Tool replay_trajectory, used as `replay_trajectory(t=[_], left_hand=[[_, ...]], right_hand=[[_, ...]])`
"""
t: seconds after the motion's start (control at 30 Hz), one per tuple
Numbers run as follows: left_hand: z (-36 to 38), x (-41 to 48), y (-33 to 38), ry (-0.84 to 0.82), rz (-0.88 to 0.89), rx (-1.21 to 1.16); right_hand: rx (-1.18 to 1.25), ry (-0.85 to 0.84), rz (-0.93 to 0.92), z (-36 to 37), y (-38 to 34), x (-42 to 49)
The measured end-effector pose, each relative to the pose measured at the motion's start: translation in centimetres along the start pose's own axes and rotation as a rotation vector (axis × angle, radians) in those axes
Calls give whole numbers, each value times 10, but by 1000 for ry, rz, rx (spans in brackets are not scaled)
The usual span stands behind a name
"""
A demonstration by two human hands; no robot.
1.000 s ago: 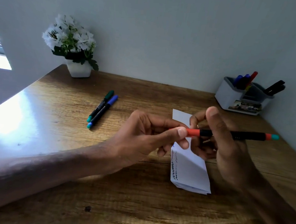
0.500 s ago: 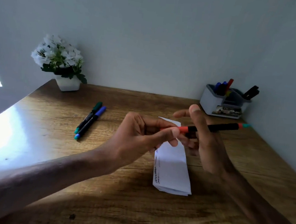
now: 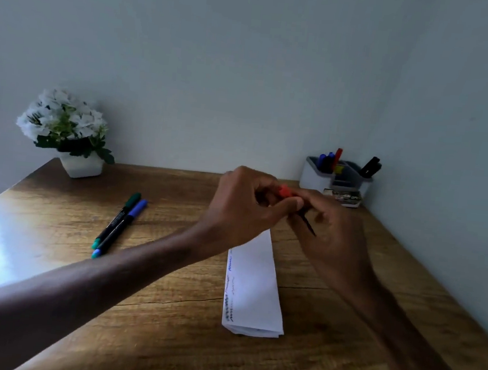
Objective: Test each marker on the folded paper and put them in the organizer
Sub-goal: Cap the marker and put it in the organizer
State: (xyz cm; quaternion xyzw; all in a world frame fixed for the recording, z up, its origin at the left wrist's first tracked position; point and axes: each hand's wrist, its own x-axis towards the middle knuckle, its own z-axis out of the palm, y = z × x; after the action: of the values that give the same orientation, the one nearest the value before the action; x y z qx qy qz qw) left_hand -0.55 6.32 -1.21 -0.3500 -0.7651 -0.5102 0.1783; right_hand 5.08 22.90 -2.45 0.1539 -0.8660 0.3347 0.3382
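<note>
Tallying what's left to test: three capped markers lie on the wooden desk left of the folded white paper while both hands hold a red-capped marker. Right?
Not three: the head view shows two, a green-capped marker and a blue-capped marker, on the wooden desk left of the folded white paper. The left hand and right hand hold the red-capped marker.

text: none legible | organizer label: blurred | folded paper: scribbles only
</note>
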Motion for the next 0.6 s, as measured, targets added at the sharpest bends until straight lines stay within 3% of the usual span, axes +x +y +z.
replay_trajectory(t=[0.1,0.23,0.47,0.6], left_hand=[[16,7,0,13,33,-27],[23,-3,-32,-60,-6,128],[29,-24,-54,-91,-21,247],[30,-24,-57,-57,-24,192]], right_hand=[[-31,62,66,-12,15,4],[-59,158,188,-33,46,22],[-132,466,99,-80,92,97],[-168,488,75,-89,110,131]])
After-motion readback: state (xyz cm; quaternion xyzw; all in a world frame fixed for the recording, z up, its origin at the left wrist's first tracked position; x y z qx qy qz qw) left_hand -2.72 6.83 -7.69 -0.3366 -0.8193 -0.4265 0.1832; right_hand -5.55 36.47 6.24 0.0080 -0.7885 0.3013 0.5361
